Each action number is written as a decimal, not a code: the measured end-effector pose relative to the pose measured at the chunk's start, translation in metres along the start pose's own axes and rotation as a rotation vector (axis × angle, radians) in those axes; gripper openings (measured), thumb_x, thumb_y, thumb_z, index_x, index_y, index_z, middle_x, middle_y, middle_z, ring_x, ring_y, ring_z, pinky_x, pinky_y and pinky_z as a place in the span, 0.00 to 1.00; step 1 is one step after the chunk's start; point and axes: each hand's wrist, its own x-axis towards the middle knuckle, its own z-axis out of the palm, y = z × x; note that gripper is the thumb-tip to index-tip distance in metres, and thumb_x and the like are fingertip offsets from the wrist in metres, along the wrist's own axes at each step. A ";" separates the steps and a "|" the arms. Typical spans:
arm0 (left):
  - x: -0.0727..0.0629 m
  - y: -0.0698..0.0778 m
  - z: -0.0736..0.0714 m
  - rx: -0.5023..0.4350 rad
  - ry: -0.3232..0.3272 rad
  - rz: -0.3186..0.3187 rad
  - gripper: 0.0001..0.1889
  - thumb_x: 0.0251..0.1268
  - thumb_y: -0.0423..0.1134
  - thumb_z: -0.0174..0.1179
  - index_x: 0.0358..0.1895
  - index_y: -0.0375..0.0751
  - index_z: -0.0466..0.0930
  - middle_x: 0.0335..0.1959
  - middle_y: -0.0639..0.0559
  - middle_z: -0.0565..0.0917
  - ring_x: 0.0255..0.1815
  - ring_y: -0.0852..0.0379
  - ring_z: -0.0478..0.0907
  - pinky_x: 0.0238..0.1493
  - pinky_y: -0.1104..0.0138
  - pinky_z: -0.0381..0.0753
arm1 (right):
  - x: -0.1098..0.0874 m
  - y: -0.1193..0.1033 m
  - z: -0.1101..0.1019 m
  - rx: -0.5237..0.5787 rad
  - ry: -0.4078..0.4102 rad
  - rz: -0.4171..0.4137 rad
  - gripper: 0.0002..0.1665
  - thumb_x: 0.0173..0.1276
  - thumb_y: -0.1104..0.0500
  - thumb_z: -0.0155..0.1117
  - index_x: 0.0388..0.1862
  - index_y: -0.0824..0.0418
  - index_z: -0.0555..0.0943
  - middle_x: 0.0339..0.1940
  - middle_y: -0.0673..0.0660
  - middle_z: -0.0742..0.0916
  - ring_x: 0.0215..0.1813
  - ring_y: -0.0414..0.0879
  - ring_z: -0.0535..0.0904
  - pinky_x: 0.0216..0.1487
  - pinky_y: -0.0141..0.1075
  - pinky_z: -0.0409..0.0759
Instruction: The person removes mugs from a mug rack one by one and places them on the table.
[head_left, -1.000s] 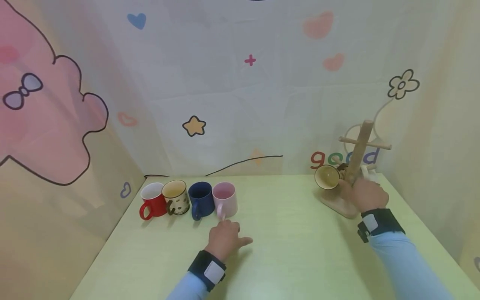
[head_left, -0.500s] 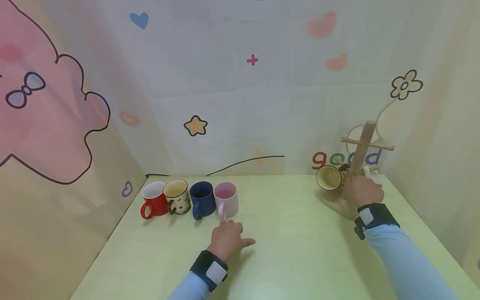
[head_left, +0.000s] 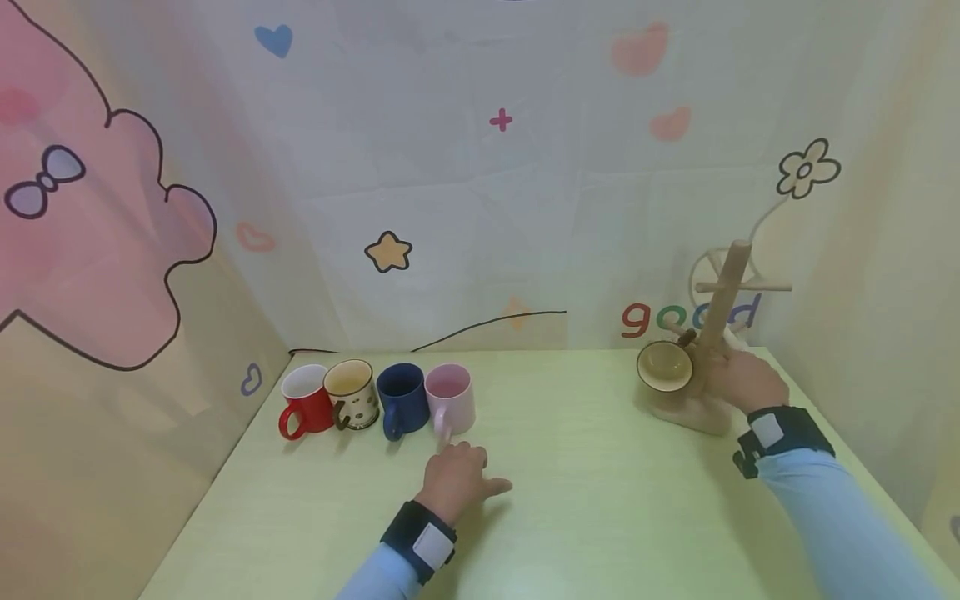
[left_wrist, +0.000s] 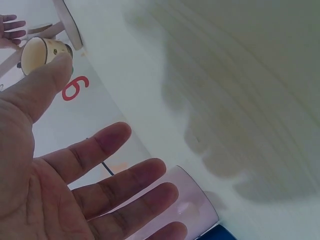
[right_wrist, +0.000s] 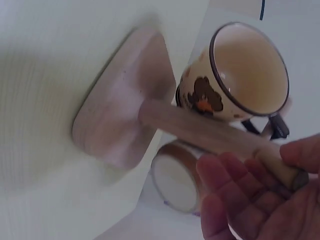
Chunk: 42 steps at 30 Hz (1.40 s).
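Note:
At the right of the head view stands a wooden mug rack (head_left: 724, 304) with a post, pegs and a flat base. My right hand (head_left: 746, 383) grips it low down; in the right wrist view thumb and fingers lie about a peg (right_wrist: 280, 170). A cream mug (head_left: 665, 367) with a dark handle and brown floral print hangs on its left side, mouth outward. Behind the post shows another mug's pale bottom (right_wrist: 175, 181). My left hand (head_left: 453, 483) holds nothing, its fingers spread just in front of the pink mug (head_left: 452, 400).
Left of the pink mug, in a row, stand a blue mug (head_left: 403, 398), a cream spotted mug (head_left: 352, 396) and a red mug (head_left: 307, 400), handles toward me. The light table (head_left: 570, 500) meets a printed cloth backdrop (head_left: 480, 208) behind.
The mug rack has turned under my right hand: its upper pegs and base point differently, and the hanging mug has shifted slightly right and down. The left hand has barely moved.

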 end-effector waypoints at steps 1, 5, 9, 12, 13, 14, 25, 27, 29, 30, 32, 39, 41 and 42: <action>0.000 0.000 0.000 0.000 -0.001 0.001 0.26 0.53 0.63 0.70 0.38 0.40 0.85 0.26 0.51 0.79 0.27 0.52 0.74 0.31 0.57 0.77 | 0.000 0.003 -0.002 -0.001 0.002 -0.027 0.36 0.75 0.40 0.46 0.58 0.73 0.74 0.43 0.74 0.83 0.41 0.68 0.80 0.35 0.59 0.78; -0.001 0.000 -0.001 0.000 -0.006 0.000 0.26 0.54 0.63 0.70 0.38 0.40 0.85 0.26 0.50 0.79 0.27 0.52 0.73 0.31 0.57 0.77 | 0.000 0.015 -0.011 -0.043 -0.022 -0.129 0.28 0.80 0.54 0.38 0.61 0.76 0.72 0.51 0.78 0.81 0.52 0.76 0.76 0.48 0.65 0.74; -0.002 0.000 -0.001 -0.006 -0.015 -0.002 0.26 0.54 0.62 0.70 0.37 0.40 0.85 0.26 0.50 0.78 0.27 0.52 0.73 0.33 0.56 0.77 | 0.002 0.024 -0.017 -0.078 -0.064 -0.178 0.29 0.81 0.56 0.35 0.67 0.79 0.65 0.60 0.82 0.74 0.61 0.81 0.67 0.57 0.69 0.67; -0.002 -0.001 0.001 -0.016 -0.021 -0.004 0.26 0.54 0.62 0.70 0.38 0.40 0.84 0.26 0.50 0.78 0.28 0.52 0.73 0.34 0.56 0.77 | 0.003 0.029 -0.020 -0.087 -0.079 -0.207 0.29 0.82 0.55 0.36 0.66 0.79 0.64 0.60 0.83 0.73 0.61 0.81 0.67 0.57 0.69 0.67; -0.002 -0.001 0.001 -0.019 -0.022 -0.006 0.26 0.54 0.62 0.70 0.38 0.40 0.84 0.26 0.50 0.78 0.28 0.51 0.73 0.34 0.55 0.77 | 0.004 0.031 -0.021 -0.090 -0.084 -0.213 0.29 0.82 0.55 0.36 0.66 0.79 0.65 0.59 0.83 0.74 0.60 0.81 0.68 0.56 0.69 0.67; -0.002 -0.001 0.001 -0.020 -0.022 -0.007 0.26 0.54 0.61 0.70 0.38 0.40 0.84 0.26 0.51 0.78 0.28 0.51 0.73 0.35 0.55 0.77 | 0.004 0.033 -0.022 -0.095 -0.089 -0.218 0.29 0.82 0.55 0.37 0.66 0.79 0.65 0.59 0.83 0.74 0.60 0.81 0.68 0.56 0.69 0.68; -0.003 -0.003 -0.001 0.010 -0.011 -0.001 0.26 0.54 0.63 0.69 0.38 0.41 0.85 0.27 0.50 0.79 0.28 0.51 0.73 0.35 0.56 0.77 | 0.007 0.040 -0.038 -0.109 -0.166 -0.226 0.33 0.83 0.51 0.37 0.68 0.81 0.61 0.63 0.84 0.68 0.62 0.82 0.65 0.59 0.71 0.63; -0.003 -0.003 -0.002 0.016 -0.018 -0.005 0.26 0.54 0.63 0.69 0.38 0.41 0.84 0.27 0.50 0.79 0.29 0.51 0.73 0.35 0.55 0.77 | 0.007 0.037 -0.039 -0.129 -0.165 -0.219 0.33 0.83 0.51 0.36 0.67 0.82 0.61 0.64 0.84 0.68 0.64 0.83 0.61 0.60 0.71 0.61; -0.004 -0.003 -0.002 0.023 -0.022 -0.003 0.26 0.54 0.63 0.69 0.38 0.41 0.84 0.27 0.50 0.79 0.29 0.50 0.73 0.36 0.55 0.77 | 0.005 0.034 -0.039 -0.149 -0.165 -0.193 0.33 0.82 0.52 0.36 0.67 0.82 0.61 0.64 0.84 0.68 0.64 0.83 0.61 0.60 0.70 0.61; -0.004 -0.003 -0.002 0.027 -0.023 -0.002 0.26 0.54 0.63 0.69 0.38 0.41 0.84 0.27 0.50 0.79 0.29 0.50 0.74 0.36 0.55 0.77 | 0.004 0.033 -0.038 -0.161 -0.156 -0.175 0.33 0.82 0.52 0.36 0.67 0.82 0.61 0.63 0.84 0.68 0.63 0.83 0.62 0.59 0.71 0.62; -0.003 -0.003 -0.001 0.034 -0.022 0.005 0.26 0.54 0.63 0.69 0.38 0.41 0.84 0.27 0.50 0.79 0.29 0.51 0.74 0.35 0.55 0.77 | 0.001 0.028 -0.035 -0.189 -0.107 -0.120 0.32 0.80 0.52 0.39 0.66 0.80 0.63 0.60 0.84 0.71 0.60 0.82 0.67 0.52 0.70 0.69; -0.003 -0.002 0.002 0.032 -0.014 0.016 0.27 0.54 0.64 0.68 0.39 0.41 0.84 0.28 0.50 0.79 0.31 0.50 0.75 0.36 0.54 0.77 | -0.011 0.000 -0.011 -0.232 0.292 0.040 0.30 0.71 0.49 0.55 0.51 0.79 0.71 0.39 0.81 0.75 0.35 0.77 0.76 0.25 0.62 0.73; -0.004 -0.002 0.002 0.029 -0.013 0.015 0.27 0.54 0.64 0.68 0.39 0.41 0.84 0.28 0.50 0.79 0.31 0.49 0.75 0.37 0.53 0.77 | -0.011 -0.008 -0.005 -0.254 0.381 0.028 0.31 0.71 0.46 0.56 0.44 0.79 0.73 0.34 0.78 0.74 0.33 0.75 0.75 0.24 0.62 0.71; -0.004 -0.002 0.002 0.026 -0.014 0.015 0.27 0.54 0.64 0.68 0.39 0.41 0.84 0.28 0.50 0.79 0.31 0.49 0.75 0.37 0.53 0.77 | -0.012 -0.011 -0.002 -0.266 0.416 0.024 0.32 0.72 0.45 0.56 0.41 0.79 0.73 0.32 0.77 0.74 0.32 0.75 0.75 0.25 0.62 0.70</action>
